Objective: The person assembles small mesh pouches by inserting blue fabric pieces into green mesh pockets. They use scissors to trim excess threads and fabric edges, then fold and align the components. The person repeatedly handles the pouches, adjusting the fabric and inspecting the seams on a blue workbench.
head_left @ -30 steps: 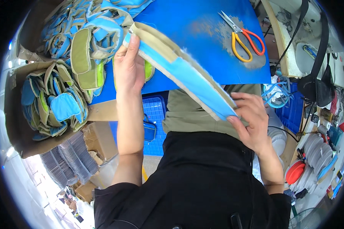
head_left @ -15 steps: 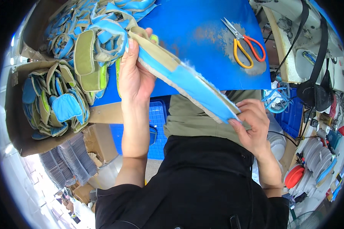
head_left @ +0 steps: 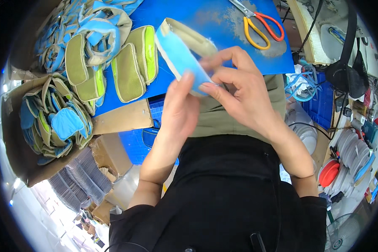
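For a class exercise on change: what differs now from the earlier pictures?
The left hand has moved down and right off the upper end of the fabric strip, the right hand up and left; they are close together. The strip, earlier stretched between them, is bent back on itself. Blur hides whether the left hand grips it. The scissors still lie on the blue table, the pads in their box.

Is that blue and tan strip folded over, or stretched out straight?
Folded over: the strip bends at its top, and both sides run back toward the right hand.
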Available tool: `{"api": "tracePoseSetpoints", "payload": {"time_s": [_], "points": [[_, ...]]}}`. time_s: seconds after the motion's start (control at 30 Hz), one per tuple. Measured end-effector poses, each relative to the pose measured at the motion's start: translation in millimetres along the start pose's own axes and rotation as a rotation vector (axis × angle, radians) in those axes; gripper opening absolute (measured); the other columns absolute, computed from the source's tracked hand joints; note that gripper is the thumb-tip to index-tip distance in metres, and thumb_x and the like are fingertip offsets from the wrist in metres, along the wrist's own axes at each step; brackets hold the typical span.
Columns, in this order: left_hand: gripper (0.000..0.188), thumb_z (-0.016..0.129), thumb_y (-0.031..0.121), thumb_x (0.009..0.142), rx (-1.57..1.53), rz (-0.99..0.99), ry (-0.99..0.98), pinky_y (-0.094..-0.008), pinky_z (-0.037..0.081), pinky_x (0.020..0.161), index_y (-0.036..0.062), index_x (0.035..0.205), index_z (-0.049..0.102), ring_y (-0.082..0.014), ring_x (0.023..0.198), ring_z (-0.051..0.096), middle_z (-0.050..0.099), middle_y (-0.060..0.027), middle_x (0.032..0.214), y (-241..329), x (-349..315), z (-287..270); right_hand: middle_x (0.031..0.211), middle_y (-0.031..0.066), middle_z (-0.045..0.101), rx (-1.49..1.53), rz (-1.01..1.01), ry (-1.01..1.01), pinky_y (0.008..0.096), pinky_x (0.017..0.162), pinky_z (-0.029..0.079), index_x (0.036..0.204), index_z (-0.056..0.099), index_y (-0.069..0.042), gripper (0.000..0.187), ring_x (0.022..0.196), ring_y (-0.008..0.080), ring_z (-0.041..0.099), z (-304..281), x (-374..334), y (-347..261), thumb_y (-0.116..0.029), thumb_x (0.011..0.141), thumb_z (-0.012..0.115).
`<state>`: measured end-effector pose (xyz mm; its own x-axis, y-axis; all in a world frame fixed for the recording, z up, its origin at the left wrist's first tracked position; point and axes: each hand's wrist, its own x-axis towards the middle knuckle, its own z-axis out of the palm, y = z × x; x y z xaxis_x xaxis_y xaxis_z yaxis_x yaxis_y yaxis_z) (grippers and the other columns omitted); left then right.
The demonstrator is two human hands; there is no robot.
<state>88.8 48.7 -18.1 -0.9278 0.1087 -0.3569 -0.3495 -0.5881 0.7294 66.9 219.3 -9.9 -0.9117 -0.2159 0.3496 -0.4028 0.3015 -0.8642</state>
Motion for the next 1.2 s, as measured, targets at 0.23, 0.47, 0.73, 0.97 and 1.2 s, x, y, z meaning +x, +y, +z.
{"api": "tracePoseSetpoints", "payload": {"time_s": [0.23, 0.47, 0.73, 0.97, 1.2], "points": [[0.028, 0.068, 0.028, 0.102, 0.144, 0.149, -0.002, -0.0383, 0.054, 0.095, 0.0061, 0.119, 0.067, -0.0201, 0.108, 0.065, 0.069, -0.0064, 0.114, 25.8, 19.3, -6.2, 0.090, 0.0088, 0.068, 0.279, 0.225, -0.072, 0.0339, 0.079, 0.049, 0.091, 0.073, -0.003, 0.015, 0.083, 0.0214, 0.066, 5.5, 12.2, -5.2, -0.015, 0.087, 0.081], [0.026, 0.070, 0.022, 0.102, 0.027, 0.193, 0.025, -0.0322, 0.056, 0.091, 0.0049, 0.121, 0.068, -0.0136, 0.102, 0.069, 0.072, -0.0034, 0.113, 39.6, 25.9, 4.9, 0.104, 0.0066, 0.074, 1.046, 0.348, 0.448, 0.0305, 0.085, 0.049, 0.116, 0.072, -0.002, 0.025, 0.094, 0.0140, 0.067, 2.1, 20.5, 35.9, -0.019, 0.105, 0.058], [0.030, 0.065, 0.030, 0.104, -0.014, 0.170, 0.046, -0.0364, 0.058, 0.089, 0.0069, 0.122, 0.067, -0.0175, 0.098, 0.071, 0.071, -0.0036, 0.106, 44.7, 26.4, 8.2, 0.118, 0.0104, 0.071, 0.404, 0.029, -0.015, 0.0347, 0.100, 0.049, 0.134, 0.062, -0.003, 0.045, 0.109, 0.0201, 0.067, 1.9, 24.7, 5.2, -0.018, 0.093, 0.074], [0.023, 0.069, 0.023, 0.102, 0.025, 0.249, 0.000, -0.0275, 0.056, 0.084, 0.0077, 0.119, 0.070, -0.0100, 0.094, 0.070, 0.074, -0.0010, 0.107, 48.6, 24.2, 0.2, 0.082, 0.0065, 0.073, 0.382, 0.270, -0.158, 0.0301, 0.065, 0.051, 0.099, 0.074, 0.000, 0.022, 0.072, 0.0119, 0.064, -6.1, 24.2, 0.7, -0.017, 0.087, 0.079], [0.036, 0.068, 0.020, 0.101, 0.095, 0.316, -0.059, -0.0414, 0.056, 0.096, 0.0053, 0.134, 0.062, -0.0253, 0.107, 0.069, 0.071, -0.0092, 0.110, 44.0, 22.6, 4.3, 0.079, 0.0071, 0.069, 0.276, 0.166, -0.081, 0.0309, 0.061, 0.048, 0.096, 0.073, -0.003, 0.018, 0.068, 0.0154, 0.064, -6.2, 22.3, -1.8, -0.016, 0.085, 0.080]]}}
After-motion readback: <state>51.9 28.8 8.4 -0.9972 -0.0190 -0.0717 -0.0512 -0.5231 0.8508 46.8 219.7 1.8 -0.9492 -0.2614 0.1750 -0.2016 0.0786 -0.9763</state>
